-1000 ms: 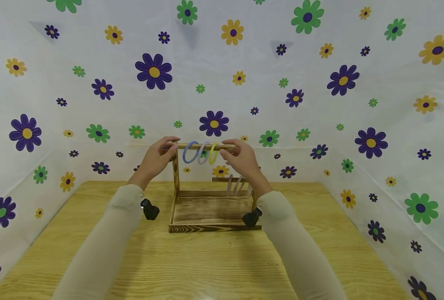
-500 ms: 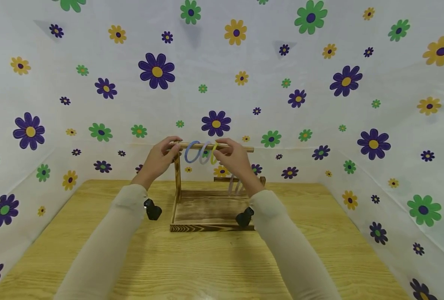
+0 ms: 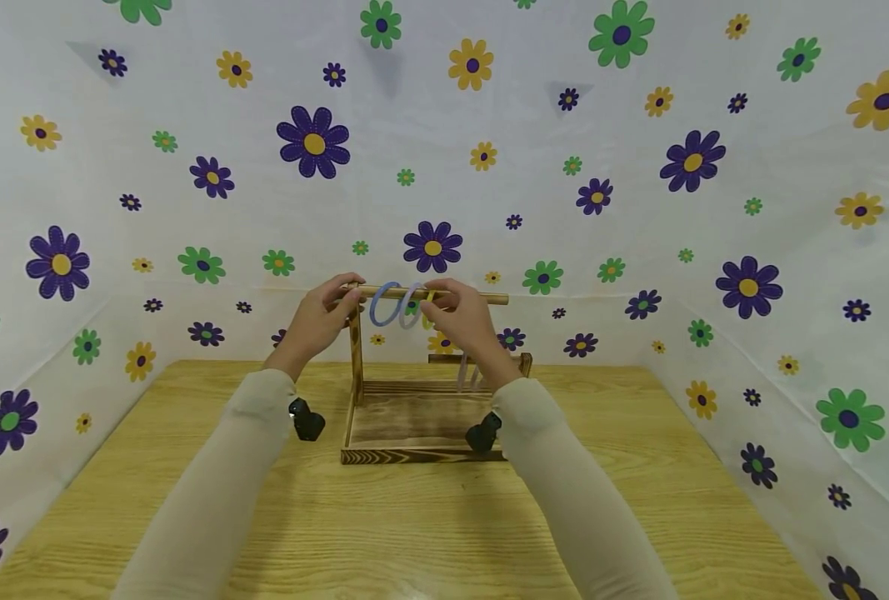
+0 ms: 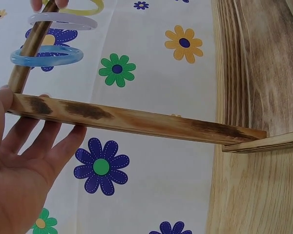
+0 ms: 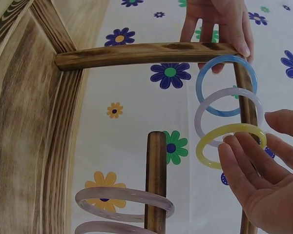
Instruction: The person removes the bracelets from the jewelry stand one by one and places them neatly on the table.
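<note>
A wooden display rack [image 3: 422, 456] with a tray base stands on the table. From its upper rod [image 3: 481, 297] hang a blue bangle [image 4: 53, 61], a pale lilac bangle [image 4: 71, 26] and a yellow bangle [image 5: 224, 129]. My left hand [image 3: 315, 323] grips the corner where the left post meets this rod, thumb in front and fingers behind. My right hand [image 3: 465, 318] is at the yellow bangle, loosely bent fingers touching it. Its thumb lies on the other side of the rod, apart from the bangle in the right wrist view.
A lower rod [image 5: 156, 170] on the rack's right side carries pinkish bangles [image 5: 124, 194], partly hidden by my right arm in the head view. Flower-patterned cloth [image 3: 534, 183] encloses the wood-grain table [image 3: 384, 533] at the back and sides.
My right hand has moved left along the upper rod to the yellow bangle, uncovering the rod's right end. The left hand keeps its grip, and the bangles hang much as before.
</note>
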Demonstrator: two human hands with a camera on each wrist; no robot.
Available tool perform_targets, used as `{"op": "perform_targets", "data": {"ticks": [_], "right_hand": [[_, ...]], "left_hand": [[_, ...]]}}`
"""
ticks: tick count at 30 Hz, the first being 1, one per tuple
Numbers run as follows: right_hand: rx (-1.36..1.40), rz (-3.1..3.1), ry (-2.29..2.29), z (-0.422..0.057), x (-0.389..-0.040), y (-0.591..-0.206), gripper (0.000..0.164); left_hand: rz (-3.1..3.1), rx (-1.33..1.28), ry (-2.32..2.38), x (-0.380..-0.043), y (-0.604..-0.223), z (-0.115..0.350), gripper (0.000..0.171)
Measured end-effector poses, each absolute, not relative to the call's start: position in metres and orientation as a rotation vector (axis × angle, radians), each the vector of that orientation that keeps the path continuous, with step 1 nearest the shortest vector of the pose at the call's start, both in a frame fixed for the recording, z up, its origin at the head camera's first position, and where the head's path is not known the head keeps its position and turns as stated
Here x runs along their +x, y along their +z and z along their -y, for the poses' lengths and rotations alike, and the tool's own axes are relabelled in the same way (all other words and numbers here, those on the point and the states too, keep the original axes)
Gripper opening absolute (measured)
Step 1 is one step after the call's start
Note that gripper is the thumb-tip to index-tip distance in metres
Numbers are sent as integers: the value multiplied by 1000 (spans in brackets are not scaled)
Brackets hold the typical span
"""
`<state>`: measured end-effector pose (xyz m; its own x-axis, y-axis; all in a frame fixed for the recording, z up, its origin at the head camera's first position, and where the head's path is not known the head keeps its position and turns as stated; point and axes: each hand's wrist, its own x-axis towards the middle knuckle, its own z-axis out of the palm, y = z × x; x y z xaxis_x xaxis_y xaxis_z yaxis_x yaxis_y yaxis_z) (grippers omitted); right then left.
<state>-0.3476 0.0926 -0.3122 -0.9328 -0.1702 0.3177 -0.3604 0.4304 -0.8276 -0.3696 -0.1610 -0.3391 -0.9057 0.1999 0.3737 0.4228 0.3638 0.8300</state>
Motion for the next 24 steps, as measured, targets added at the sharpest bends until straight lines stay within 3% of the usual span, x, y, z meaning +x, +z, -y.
{"op": "perform_targets", "data": {"ticks": [24], "right_hand": [[384, 2400, 1346, -102, -346, -316, 32]], "left_hand": [[2403, -535, -1482, -372, -346, 158, 38]]}}
